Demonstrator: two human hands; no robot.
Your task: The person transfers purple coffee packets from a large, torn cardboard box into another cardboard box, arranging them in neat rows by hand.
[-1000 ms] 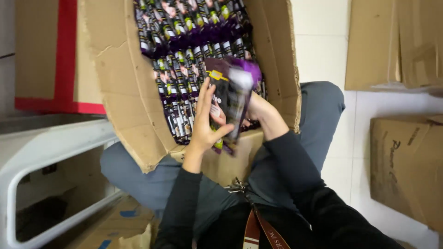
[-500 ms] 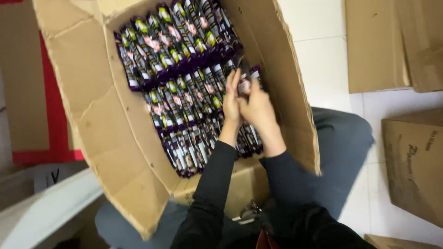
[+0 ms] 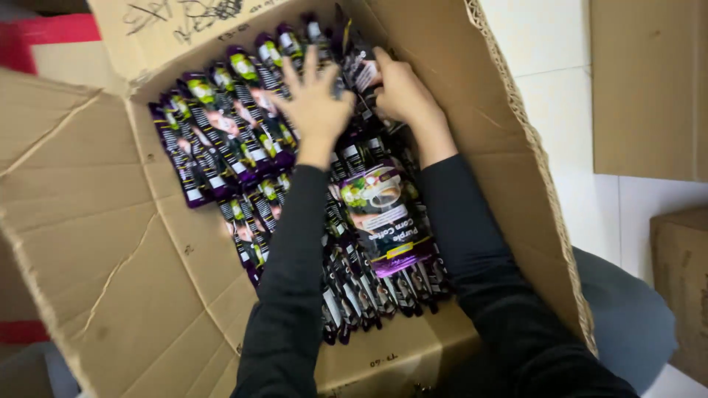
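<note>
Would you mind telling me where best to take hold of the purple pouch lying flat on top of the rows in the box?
Probably by the pouch's long side edges, coming straight down from above. It lies face up and loose on the upright packs, between the two sleeves, so those edges look free, though they lie close to the sleeves. The box wall blocks a sideways approach.

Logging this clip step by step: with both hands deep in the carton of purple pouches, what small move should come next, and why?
Probably slide the pouch down into the far row. The right hand pinches it at the back of the carton, standing above its neighbours, while the left hand, fingers spread, presses on the packed pouches beside it.
</note>
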